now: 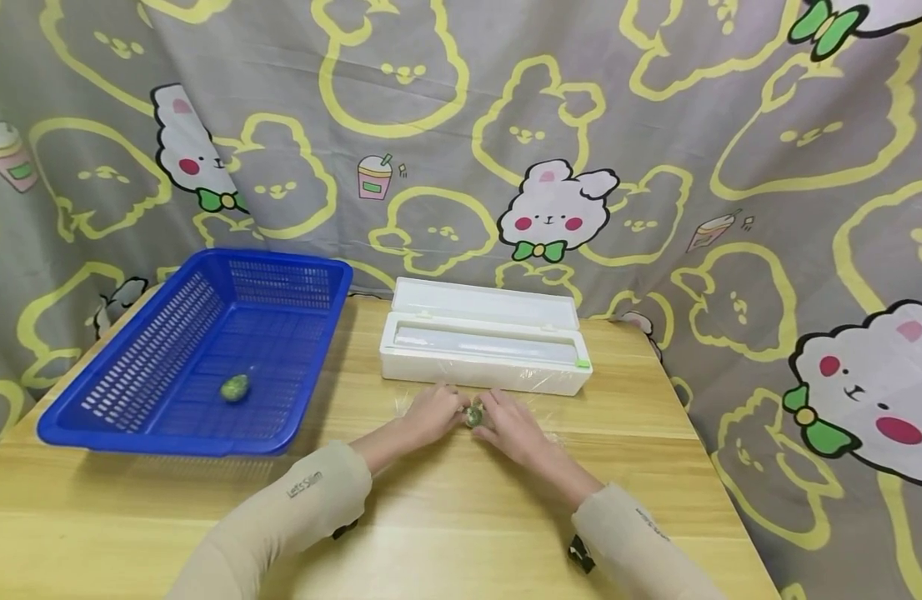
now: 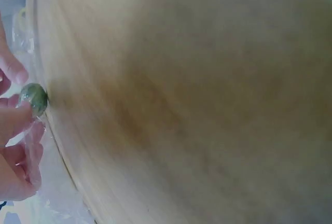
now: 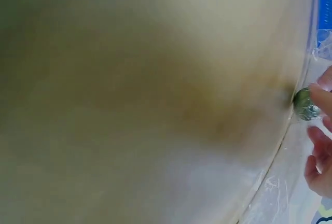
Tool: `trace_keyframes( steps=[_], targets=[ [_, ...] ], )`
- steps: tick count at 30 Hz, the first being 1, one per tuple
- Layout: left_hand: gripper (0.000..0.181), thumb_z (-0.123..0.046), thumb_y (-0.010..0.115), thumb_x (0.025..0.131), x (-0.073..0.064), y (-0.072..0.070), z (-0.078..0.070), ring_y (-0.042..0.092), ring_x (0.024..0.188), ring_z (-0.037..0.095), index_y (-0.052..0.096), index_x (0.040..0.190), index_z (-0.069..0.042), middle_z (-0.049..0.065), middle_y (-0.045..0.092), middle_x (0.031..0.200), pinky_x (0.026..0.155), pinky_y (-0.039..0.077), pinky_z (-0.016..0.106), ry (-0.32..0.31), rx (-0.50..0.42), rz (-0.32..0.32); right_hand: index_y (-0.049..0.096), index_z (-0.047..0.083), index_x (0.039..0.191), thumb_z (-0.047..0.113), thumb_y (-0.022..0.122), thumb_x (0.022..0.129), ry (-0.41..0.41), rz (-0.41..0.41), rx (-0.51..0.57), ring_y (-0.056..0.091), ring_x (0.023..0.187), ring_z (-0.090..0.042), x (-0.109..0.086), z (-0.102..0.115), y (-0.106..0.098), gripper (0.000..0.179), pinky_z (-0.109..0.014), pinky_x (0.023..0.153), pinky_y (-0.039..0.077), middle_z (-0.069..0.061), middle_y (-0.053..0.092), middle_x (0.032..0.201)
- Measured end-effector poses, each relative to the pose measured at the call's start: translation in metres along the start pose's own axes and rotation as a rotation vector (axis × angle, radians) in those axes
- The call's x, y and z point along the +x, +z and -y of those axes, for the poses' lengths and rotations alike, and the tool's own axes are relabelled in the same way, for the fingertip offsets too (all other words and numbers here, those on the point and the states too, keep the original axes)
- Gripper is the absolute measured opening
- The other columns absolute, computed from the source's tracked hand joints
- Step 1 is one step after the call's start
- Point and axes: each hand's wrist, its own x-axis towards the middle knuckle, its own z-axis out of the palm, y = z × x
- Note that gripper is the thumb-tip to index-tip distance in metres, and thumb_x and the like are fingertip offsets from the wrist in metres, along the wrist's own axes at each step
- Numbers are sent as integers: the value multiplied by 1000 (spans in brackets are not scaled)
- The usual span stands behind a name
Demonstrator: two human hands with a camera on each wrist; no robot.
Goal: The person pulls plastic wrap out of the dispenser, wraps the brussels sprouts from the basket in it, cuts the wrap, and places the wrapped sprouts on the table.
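Note:
A small round green fruit (image 1: 473,415), its kind not clear, is held between both hands over the table in front of the white box. Clear plastic film clings about it and shines in both wrist views. From the left, my left hand (image 1: 434,414) pinches the fruit with its fingertips. My right hand (image 1: 512,427) grips it from the other side with curled fingers. In the left wrist view the fruit (image 2: 34,98) shows at the left edge, partly covered by fingers. The right wrist view has the fruit (image 3: 305,105) at its right edge.
A blue plastic basket (image 1: 311,367) at the left holds another green mottled fruit (image 1: 234,387). Behind the hands stands a long white film-dispenser box (image 1: 476,372) with its lid (image 1: 483,302) raised and a roll inside. A patterned curtain (image 1: 431,100) hangs behind the wooden table (image 1: 461,533).

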Motion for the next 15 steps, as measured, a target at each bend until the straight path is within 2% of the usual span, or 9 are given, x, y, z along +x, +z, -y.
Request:
trace_keyframes(
  steps=[4,7,11,15],
  targets=[
    [18,-24,66,81,0,-2,1,52,75,18,71,96,-14,4,62,85,62,45,29,-39,33,44,56,7,96,18,74,75,4,41,10,56,79,-17,7,0,1,30,-31,67,47,-2,57,89],
    [20,-28,67,80,0,-5,2,51,76,17,71,96,-16,2,61,85,64,41,28,-61,41,52,55,7,94,14,72,77,21,88,16,56,75,-15,13,0,-1,25,-28,63,47,-1,56,86],
    [27,-31,67,81,-2,-8,1,49,79,16,69,104,-18,0,60,87,67,35,28,-94,33,11,58,3,101,14,68,81,12,145,12,60,79,-20,20,1,-6,25,-31,67,50,-5,60,92],
    [27,-28,65,83,-3,-7,-1,50,83,16,67,107,-18,0,62,91,68,36,28,-53,48,-61,60,2,105,14,65,83,-1,173,-8,61,86,-23,24,-1,-10,25,-32,73,51,-8,62,96]
  ],
)
